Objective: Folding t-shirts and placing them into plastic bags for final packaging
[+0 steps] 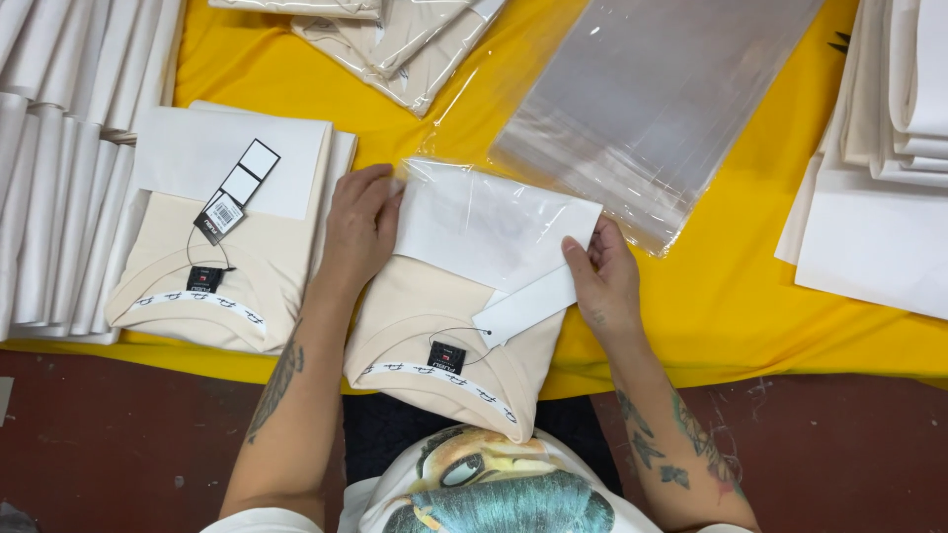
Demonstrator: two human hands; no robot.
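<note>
A person's two hands work a folded cream shirt point(449, 341) into a clear bag point(474, 212) on a yellow bench point(731, 296). The left hand point(360, 227) lies flat on the shirt's left edge, fingers spread and pressing at the bag's corner, gripping nothing tightly. The right hand point(602, 276) pinches the right edge of the bag and the white sheet point(494, 232) inside it between thumb and fingers. The shirt lies at the bench's near edge, collar toward the person, its upper half already under the plastic and its collar end hanging just over the edge. A white tag point(523, 306) on a thin cord rests across the shirt, just beside the right hand.

To the left, a second folded shirt point(212, 276) lies on top of a stack, with a white sheet over its far half and black-and-white hang tags point(235, 192) on it. Rows of folded white cloth point(59, 148) fill the far left. A pile of empty clear bags point(642, 109) sits beyond the hands, slanting to the upper right, and bagged shirts point(395, 44) lie at the top. More white sheets and folded cloth point(879, 178) are stacked at the right. A dark red floor point(99, 444) shows below the bench.
</note>
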